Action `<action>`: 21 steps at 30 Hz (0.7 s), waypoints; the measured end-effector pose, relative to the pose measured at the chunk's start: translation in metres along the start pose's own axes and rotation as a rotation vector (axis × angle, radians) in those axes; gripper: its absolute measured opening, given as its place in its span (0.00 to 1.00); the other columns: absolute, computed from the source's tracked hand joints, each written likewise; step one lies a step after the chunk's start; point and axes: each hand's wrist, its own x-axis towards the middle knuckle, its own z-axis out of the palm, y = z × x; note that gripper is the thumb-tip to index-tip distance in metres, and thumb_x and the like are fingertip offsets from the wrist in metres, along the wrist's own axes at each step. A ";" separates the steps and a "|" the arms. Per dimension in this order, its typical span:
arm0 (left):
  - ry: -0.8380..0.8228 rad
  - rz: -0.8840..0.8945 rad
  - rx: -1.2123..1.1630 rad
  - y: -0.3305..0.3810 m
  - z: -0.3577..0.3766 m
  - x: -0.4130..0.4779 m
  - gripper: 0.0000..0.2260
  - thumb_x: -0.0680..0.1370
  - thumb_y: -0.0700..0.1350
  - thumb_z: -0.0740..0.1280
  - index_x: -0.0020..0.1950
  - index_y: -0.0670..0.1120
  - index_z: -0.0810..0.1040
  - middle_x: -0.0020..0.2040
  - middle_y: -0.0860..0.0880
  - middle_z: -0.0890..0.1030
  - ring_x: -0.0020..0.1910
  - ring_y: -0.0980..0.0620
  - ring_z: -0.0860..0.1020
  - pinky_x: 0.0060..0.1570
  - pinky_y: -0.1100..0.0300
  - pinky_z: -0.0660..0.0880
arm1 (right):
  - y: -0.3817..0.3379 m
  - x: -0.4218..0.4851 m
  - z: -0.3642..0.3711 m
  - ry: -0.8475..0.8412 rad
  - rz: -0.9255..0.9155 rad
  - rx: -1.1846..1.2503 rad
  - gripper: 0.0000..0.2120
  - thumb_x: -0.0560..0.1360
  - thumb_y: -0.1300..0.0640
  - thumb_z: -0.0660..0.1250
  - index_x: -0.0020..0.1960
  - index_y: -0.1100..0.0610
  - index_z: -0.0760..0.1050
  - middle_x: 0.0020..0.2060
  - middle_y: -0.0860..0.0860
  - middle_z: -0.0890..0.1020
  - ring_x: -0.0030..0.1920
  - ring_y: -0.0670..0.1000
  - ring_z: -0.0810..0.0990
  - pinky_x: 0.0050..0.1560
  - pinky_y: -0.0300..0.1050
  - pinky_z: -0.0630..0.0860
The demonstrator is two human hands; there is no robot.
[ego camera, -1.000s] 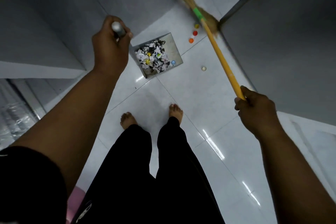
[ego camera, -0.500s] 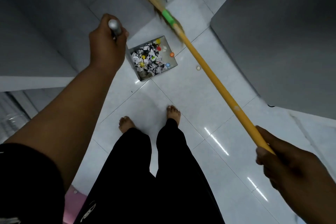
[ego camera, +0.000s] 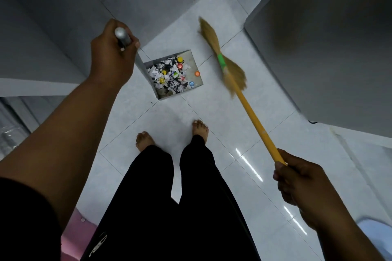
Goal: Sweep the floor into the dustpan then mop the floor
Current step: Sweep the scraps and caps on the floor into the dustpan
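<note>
Left hand (ego camera: pixel 114 55) gripping the steel handle (ego camera: pixel 122 37) of the dustpan (ego camera: pixel 191 58); the pan rests on the tiled floor (ego camera: pixel 212 104) ahead of the bare feet (ego camera: pixel 146 140). Right hand (ego camera: pixel 297 180) clenched round the end of the broom (ego camera: pixel 254 121).

Change over the last second — the coloured bottle caps (ego camera: pixel 179 65) that lay loose beyond the pan mouth now sit inside with the paper scraps (ego camera: pixel 169 79), orange cap (ego camera: pixel 197 73) just inside the lip. Bristles (ego camera: pixel 232 74), blurred, are back on the pan's right. One pale cap seen earlier is not visible — possibly under the bristles.

Judgement: sweeping nearly finished, mopping not begun.
</note>
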 end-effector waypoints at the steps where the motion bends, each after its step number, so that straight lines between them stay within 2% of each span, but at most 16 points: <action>1: -0.004 0.003 -0.002 -0.001 0.000 -0.001 0.16 0.75 0.39 0.70 0.43 0.58 0.67 0.39 0.70 0.76 0.42 0.70 0.76 0.48 0.73 0.72 | -0.003 -0.002 0.003 -0.037 -0.008 0.025 0.09 0.79 0.64 0.61 0.45 0.58 0.78 0.32 0.55 0.73 0.27 0.48 0.62 0.26 0.40 0.59; 4: -0.013 0.013 -0.001 -0.003 0.001 -0.004 0.15 0.76 0.38 0.69 0.43 0.57 0.68 0.39 0.63 0.77 0.43 0.69 0.76 0.50 0.68 0.74 | -0.010 -0.013 0.002 -0.079 -0.036 0.107 0.11 0.79 0.64 0.62 0.51 0.53 0.82 0.32 0.56 0.73 0.26 0.47 0.62 0.26 0.38 0.59; 7: -0.014 0.020 0.006 -0.004 -0.001 -0.006 0.14 0.76 0.39 0.69 0.44 0.57 0.68 0.41 0.60 0.76 0.43 0.68 0.76 0.51 0.67 0.74 | -0.017 -0.032 -0.008 -0.086 -0.080 0.153 0.15 0.79 0.63 0.63 0.57 0.49 0.82 0.33 0.56 0.75 0.26 0.47 0.63 0.25 0.37 0.61; 10: -0.013 0.030 -0.010 -0.007 -0.002 -0.006 0.15 0.76 0.38 0.68 0.43 0.57 0.67 0.41 0.59 0.77 0.43 0.67 0.76 0.50 0.67 0.74 | -0.024 -0.044 -0.020 -0.029 -0.139 0.081 0.14 0.78 0.61 0.64 0.56 0.46 0.82 0.33 0.58 0.76 0.27 0.50 0.65 0.27 0.40 0.64; 13: -0.015 0.043 -0.012 -0.010 0.000 -0.008 0.15 0.76 0.39 0.68 0.43 0.57 0.67 0.42 0.58 0.78 0.43 0.63 0.77 0.51 0.62 0.75 | -0.026 -0.042 -0.023 0.006 -0.202 -0.092 0.11 0.77 0.56 0.65 0.56 0.45 0.81 0.33 0.63 0.74 0.29 0.54 0.66 0.29 0.48 0.66; 16: -0.003 0.057 -0.002 -0.012 0.002 -0.011 0.15 0.76 0.40 0.68 0.43 0.58 0.67 0.43 0.55 0.78 0.45 0.60 0.77 0.50 0.63 0.75 | -0.023 -0.028 -0.008 0.009 -0.210 -0.148 0.11 0.78 0.57 0.64 0.55 0.44 0.80 0.32 0.56 0.75 0.28 0.51 0.66 0.29 0.45 0.65; 19: 0.011 0.054 0.027 -0.013 0.003 -0.010 0.14 0.76 0.41 0.68 0.43 0.59 0.67 0.41 0.60 0.76 0.41 0.65 0.76 0.48 0.67 0.74 | -0.020 -0.013 0.016 -0.053 -0.162 -0.119 0.09 0.79 0.59 0.62 0.50 0.51 0.80 0.31 0.54 0.73 0.28 0.50 0.64 0.29 0.41 0.61; 21: 0.016 0.068 0.029 -0.013 0.003 -0.010 0.14 0.77 0.41 0.68 0.43 0.59 0.66 0.40 0.59 0.76 0.41 0.66 0.76 0.48 0.67 0.74 | -0.019 -0.009 0.029 -0.102 -0.119 -0.045 0.11 0.79 0.62 0.62 0.51 0.51 0.81 0.32 0.53 0.74 0.27 0.49 0.64 0.27 0.39 0.61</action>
